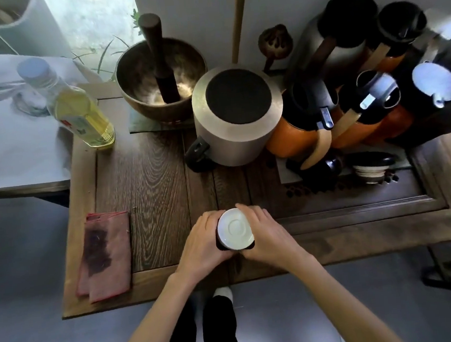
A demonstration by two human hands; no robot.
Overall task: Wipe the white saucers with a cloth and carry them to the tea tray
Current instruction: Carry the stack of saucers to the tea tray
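Both hands meet over the near middle of the dark wooden table (143, 178), cupped around a white saucer (236, 229). The left hand (202, 241) curls against the saucer's left rim, fingers wrapped down the side; the right hand (268, 234) closes over its right rim, fingertips reaching past the far edge. The saucer faces up, its round centre well plainly showing. Beneath it, between the palms, a dark thing shows at the edges; what it is cannot be told.

To the left, near the table's near left corner, a folded reddish cloth (105, 256) lies flat, with a dark stain on its upper half. It is well apart from both hands.

Further back on the left stands a clear bottle (77, 110) of yellow liquid. Behind the table's middle sits a metal bowl (162, 81) with a dark wooden striker (160, 59) leaning upright in it. Just right of the bowl stands a pale metal canister (237, 118) with a dark round top. On the far right, orange-and-black flasks (350, 116) crowd together, touching one another. Near them, on the right, a small stack of pale dishes (371, 171) sits under a dark lid
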